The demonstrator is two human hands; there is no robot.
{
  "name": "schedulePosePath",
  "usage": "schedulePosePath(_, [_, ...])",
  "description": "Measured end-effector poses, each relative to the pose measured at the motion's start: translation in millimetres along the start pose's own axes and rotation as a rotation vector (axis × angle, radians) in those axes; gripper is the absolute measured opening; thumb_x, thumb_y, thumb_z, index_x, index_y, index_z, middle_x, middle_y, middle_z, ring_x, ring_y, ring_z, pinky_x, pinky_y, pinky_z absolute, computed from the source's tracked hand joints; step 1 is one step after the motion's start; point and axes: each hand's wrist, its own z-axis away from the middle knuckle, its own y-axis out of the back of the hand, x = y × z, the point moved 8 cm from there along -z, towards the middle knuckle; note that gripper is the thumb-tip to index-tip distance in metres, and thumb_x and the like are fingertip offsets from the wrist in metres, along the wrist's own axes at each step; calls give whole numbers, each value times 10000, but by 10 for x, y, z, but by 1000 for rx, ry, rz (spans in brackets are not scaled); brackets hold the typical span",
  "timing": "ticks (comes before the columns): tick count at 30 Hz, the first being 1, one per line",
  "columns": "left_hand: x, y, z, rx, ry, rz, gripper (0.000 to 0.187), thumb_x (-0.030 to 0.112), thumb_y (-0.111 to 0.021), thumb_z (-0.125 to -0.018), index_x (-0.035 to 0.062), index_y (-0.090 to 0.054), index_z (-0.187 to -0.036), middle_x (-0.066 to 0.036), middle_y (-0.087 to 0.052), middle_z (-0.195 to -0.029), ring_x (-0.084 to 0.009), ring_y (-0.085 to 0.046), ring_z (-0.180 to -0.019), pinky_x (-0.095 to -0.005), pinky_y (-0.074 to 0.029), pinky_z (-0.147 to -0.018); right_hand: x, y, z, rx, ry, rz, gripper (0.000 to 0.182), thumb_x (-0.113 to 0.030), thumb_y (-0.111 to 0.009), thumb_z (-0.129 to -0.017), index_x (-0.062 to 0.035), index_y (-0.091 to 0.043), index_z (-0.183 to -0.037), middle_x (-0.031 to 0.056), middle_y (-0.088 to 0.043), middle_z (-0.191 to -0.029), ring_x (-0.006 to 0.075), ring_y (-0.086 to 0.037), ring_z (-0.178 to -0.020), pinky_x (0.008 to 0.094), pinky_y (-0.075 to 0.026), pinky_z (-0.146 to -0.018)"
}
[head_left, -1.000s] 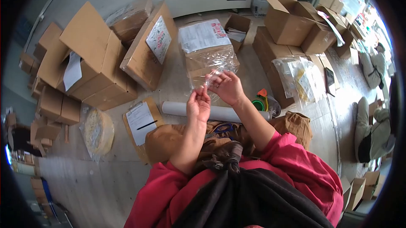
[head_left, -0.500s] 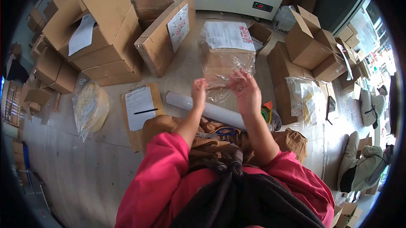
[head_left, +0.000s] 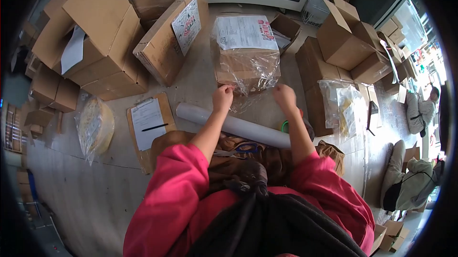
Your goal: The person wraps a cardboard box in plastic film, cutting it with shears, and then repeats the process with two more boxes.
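Close at my knees, scissors [head_left: 248, 148] lie on my lap and a white roll [head_left: 238, 125] lies across the floor at twelve o'clock. Beyond it, my left hand [head_left: 222, 98] pinches the clear plastic wrap [head_left: 248, 83] at the near bottom edge of the wrapped box [head_left: 245, 52]; my right hand [head_left: 285, 97] grips the same film toward one o'clock. Wrap covers the box's top and sides; I judge the loose lower edge remains unfinished.
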Motion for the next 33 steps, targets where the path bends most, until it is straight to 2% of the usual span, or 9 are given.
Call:
schedulePosePath(8, [-125, -438, 169, -194, 60, -102, 234, 218, -503, -827, 40, -610, -936, -154, -633, -784, -200, -624, -806, -296, -467, -640, -681, -864, 127, -14, 142, 376, 291, -264, -499, -768, -37, -638, -885, 141, -541, -1116, 294, -490, -1042, 450, -427, -815])
schedulePosePath(10, [-153, -396, 251, -271, 58, 482, 164, 94, -458, -848, 53, -599, -921, -126, -645, -800, -156, -622, -797, -261, -478, -606, -682, -746, 454, -142, 315, 271, 209, -227, -528, -743, -111, -652, -866, 136, -561, -1058, 297, -529, -958, 421, -439, -809])
schedulePosePath(12, [-232, 101, 204, -132, -9, 278, 163, 19, -423, -827, 32, -585, -819, -94, -643, -730, -168, -624, -627, -279, -491, -570, -358, -587, 490, -157, 240, 92, 221, -222, -497, -756, -89, -656, -833, 163, -607, -931, 322, -582, -856, 419, -473, -745])
schedulePosePath(14, [-516, 376, 95, -123, 110, -166, 190, 56, -432, -793, 83, -612, -848, -107, -641, -775, -231, -624, -721, -340, -483, -641, 216, -702, 303, -267, 27, 198, 211, -208, -490, -754, -98, -664, -803, 149, -633, -807, 346, -611, -752, 429, -492, -686])
schedulePosePath(16, [-612, 105, 39, -204, -30, -105, 232, 55, -440, -786, 91, -623, -925, -127, -640, -863, -254, -619, -777, -337, -481, -671, 465, -844, 95, -242, -42, 262, 204, -194, -485, -752, -124, -669, -807, 147, -634, -815, 337, -609, -773, 421, -490, -706])
schedulePosePath(20, [-330, -355, 95, -354, -131, -282, 267, 1, -422, -798, 55, -592, -996, -128, -636, -902, -217, -615, -838, -284, -464, -725, -419, -871, 131, -340, 271, 135, 182, -144, -504, -746, -129, -648, -856, 161, -625, -820, 323, -608, -809, 414, -481, -720])
schedulePosePath(24, [-684, -83, 58, -47, 80, 115, 163, -20, -470, -750, 40, -589, -844, -104, -632, -780, -157, -629, -724, -280, -476, -660, -676, -1220, 430, -282, 510, 307, 201, -133, -516, -746, -149, -608, -924, 114, -609, -857, 287, -609, -818, 406, -478, -700])
schedulePosePath(26, [-879, -86, 71, -59, 104, -91, 150, 10, -489, -730, 61, -598, -820, -149, -620, -771, -288, -614, -744, -352, -483, -663, -652, -1323, 468, -183, 596, 461, 203, -136, -536, -741, -161, -574, -939, 76, -584, -891, 252, -606, -814, 399, -472, -678])
schedulePosePath(33, [-824, -435, 123, -586, 193, -735, 163, 99, -528, -731, 75, -655, -831, -159, -627, -891, -315, -598, -852, -372, -470, -727, -652, -896, 384, 84, 639, 255, 111, -150, -578, -713, -125, -579, -822, 92, -597, -713, 280, -608, -661, 410, -471, -581])
